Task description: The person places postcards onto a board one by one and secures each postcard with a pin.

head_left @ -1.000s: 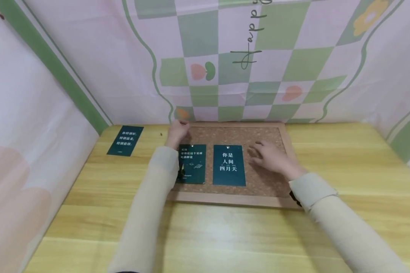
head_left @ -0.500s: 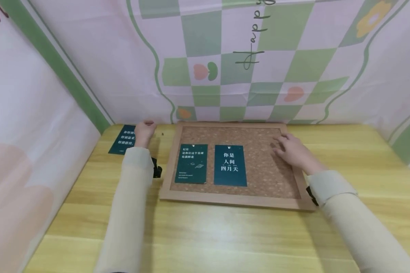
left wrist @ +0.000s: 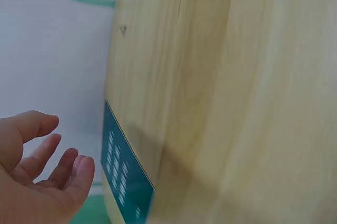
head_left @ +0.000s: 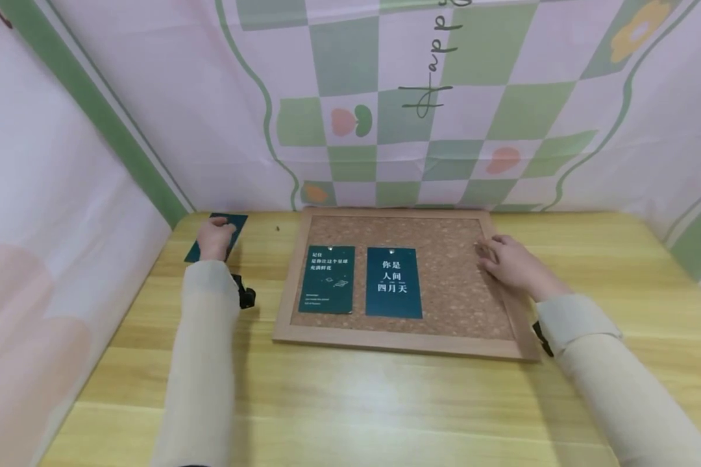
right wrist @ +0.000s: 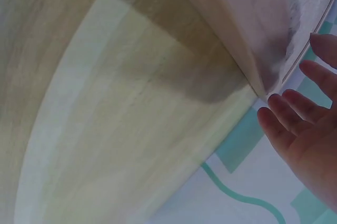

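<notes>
My left hand [head_left: 215, 237] hovers over a dark green card [head_left: 236, 228] at the far left of the table. In the left wrist view its fingers curve loosely and hold nothing, with the card [left wrist: 126, 174] lying flat beyond them. My right hand [head_left: 511, 261] is over the right side of a wood-framed cork board [head_left: 444, 279]; its fingers are relaxed and hold nothing in the right wrist view. Whether they touch the frame is unclear. Two more cards, a green one with planets [head_left: 327, 279] and a teal one [head_left: 394, 285], lie side by side on the cork, each with a pale pin-like dot at its top.
The wooden table [head_left: 350, 402] meets a patterned cloth [head_left: 409, 149] right behind the board, and another cloth wall [head_left: 64, 227] closes off the left. A tiny dark object [head_left: 277, 228] lies between the left card and the board.
My left hand has moved from the board's upper left corner leftward to the loose card. My right hand has shifted right, from over the cork to the board's right edge.
</notes>
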{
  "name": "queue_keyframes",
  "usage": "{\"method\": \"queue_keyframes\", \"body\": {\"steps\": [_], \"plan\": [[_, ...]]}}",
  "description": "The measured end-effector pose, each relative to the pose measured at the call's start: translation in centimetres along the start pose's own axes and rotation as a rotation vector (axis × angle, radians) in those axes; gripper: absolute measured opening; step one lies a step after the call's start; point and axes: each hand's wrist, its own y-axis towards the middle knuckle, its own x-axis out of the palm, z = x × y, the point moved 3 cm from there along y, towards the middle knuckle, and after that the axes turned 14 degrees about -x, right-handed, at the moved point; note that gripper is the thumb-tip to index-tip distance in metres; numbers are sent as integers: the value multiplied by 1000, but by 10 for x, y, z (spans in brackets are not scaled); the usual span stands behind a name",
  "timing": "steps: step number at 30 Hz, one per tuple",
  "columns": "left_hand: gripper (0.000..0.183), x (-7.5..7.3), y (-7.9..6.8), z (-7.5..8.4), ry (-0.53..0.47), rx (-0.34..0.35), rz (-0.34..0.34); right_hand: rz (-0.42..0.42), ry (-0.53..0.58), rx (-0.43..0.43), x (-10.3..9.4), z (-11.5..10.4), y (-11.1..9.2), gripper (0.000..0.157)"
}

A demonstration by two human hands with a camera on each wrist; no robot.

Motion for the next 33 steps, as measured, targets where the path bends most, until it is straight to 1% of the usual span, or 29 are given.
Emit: {"method": "queue_keyframes", "body": {"steps": [2, 5, 10, 13, 19, 23, 26, 30, 33], "plan": [[49, -4, 5, -6, -23, -18, -2, 4, -13, -9, 1, 0, 0, 53], [51, -11, 7, -13, -24, -36, 3, 20, -36, -23, 3, 0, 0, 51], [51, -20, 13, -24, 24, -47, 46, 26, -53, -23, 5, 2, 0, 49], [54, -24, 18, -29, 43, -66, 54, 18, -55, -10, 5, 6, -2, 49], [58, -29, 23, -38, 22, -104, 44, -12, 3, 20, 7, 11, -5, 50], [61, -31, 22, -42, 22, -114, 60, -24, 21, 23, 7, 10, -5, 51], [64, -30, 24, -43, 63, -104, 79, -25, 23, 24, 7, 10, -5, 51], [68, -28, 27, -45, 145, -99, 106, -24, 21, 24, 7, 9, -6, 50], [70, -26, 28, -45, 188, -102, 109, -26, 23, 23, 8, 8, -6, 50]]}}
